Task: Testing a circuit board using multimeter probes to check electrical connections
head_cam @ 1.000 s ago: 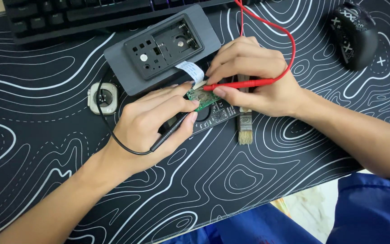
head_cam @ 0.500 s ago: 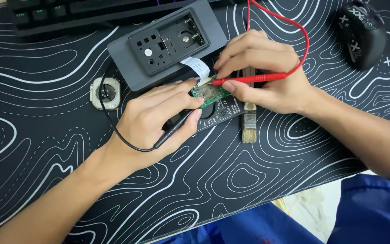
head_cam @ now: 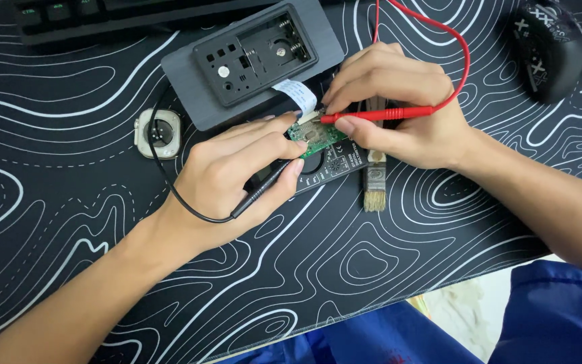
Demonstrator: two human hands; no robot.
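A circuit board (head_cam: 316, 138) is set on a multimeter (head_cam: 328, 165) at the mat's (head_cam: 69, 81) middle. Behind it a casing (head_cam: 254, 61) is placed, with a keyboard (head_cam: 102, 17) farther back. A brush (head_cam: 374, 182) lies right of the multimeter, a mouse (head_cam: 550, 47) far right, a watch body (head_cam: 157, 133) left.

Two bare hands, the left hand (head_cam: 237, 178) and the right hand (head_cam: 399, 108), are at work over one black mat (head_cam: 69, 269) with white contour lines. Two test probes are in use: one red probe (head_cam: 378, 114) and one black probe (head_cam: 264, 192), each with one lead. One small green circuit board (head_cam: 314, 137) lies over one black multimeter (head_cam: 335, 165). Also counted: one grey device casing (head_cam: 250, 61), one white ribbon cable (head_cam: 298, 96), one small brush (head_cam: 374, 182), one watch body (head_cam: 157, 133), one keyboard (head_cam: 102, 13), one black mouse (head_cam: 548, 47).
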